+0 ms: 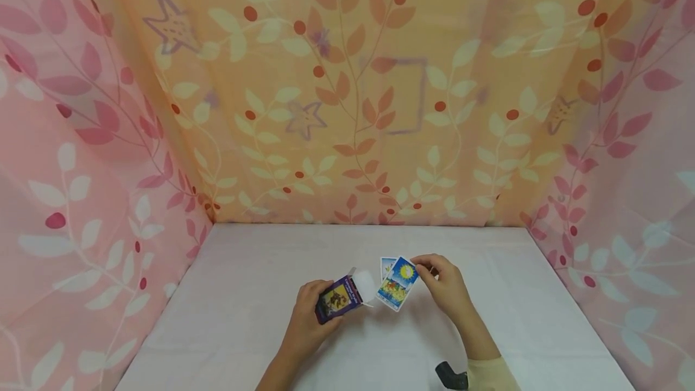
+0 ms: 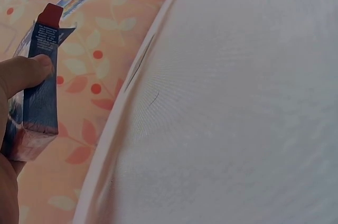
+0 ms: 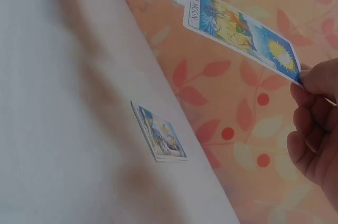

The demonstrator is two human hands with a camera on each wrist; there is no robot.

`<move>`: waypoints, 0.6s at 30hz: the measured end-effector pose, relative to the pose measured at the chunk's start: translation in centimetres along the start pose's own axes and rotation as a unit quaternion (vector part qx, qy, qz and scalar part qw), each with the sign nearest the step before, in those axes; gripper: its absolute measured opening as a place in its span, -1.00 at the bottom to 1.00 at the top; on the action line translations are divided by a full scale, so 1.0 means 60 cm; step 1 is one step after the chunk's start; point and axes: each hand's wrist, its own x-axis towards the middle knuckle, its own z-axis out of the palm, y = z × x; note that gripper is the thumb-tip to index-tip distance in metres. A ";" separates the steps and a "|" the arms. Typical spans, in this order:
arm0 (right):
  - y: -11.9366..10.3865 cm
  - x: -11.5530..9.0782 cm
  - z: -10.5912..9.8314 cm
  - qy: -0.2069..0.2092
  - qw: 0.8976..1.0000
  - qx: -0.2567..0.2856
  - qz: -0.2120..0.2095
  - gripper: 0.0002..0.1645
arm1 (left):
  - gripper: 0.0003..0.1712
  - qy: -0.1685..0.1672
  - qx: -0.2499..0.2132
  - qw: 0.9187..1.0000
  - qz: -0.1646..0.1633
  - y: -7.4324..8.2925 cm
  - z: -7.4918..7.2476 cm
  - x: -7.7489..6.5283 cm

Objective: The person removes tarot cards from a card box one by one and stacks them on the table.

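My left hand (image 1: 309, 318) grips a dark purple card box (image 1: 338, 299) by its sides, thumb along one narrow face. The box's end flap (image 2: 50, 16) stands open, its white inside facing right in the head view. At a corner, my right hand (image 1: 442, 282) pinches a tarot card (image 1: 398, 284) between thumb and finger. The card shows a yellow sun-like disc on blue, and "THE MOON" is printed at its end in the right wrist view. Below it, a small stack of cards (image 3: 160, 137) lies on the white table, partly covered by the held card in the head view.
The white-covered table (image 1: 233, 294) meets a floral curtain (image 1: 347, 155) at the back, with pink floral cloth (image 1: 81, 198) along the sides. A black bent object (image 1: 452, 375) shows beside the right sleeve (image 1: 491, 374) at the bottom edge.
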 end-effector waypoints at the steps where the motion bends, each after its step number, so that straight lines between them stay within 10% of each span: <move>1: 0.003 0.003 0.000 -0.002 1.000 -0.003 -0.003 -0.85 | -0.02 -0.001 0.002 1.000 0.001 0.000 0.000 0.000; 18: 0.042 0.065 0.013 -0.056 0.998 -0.015 0.015 -0.84 | -0.02 0.004 -0.013 1.000 0.014 -0.001 0.000 -0.001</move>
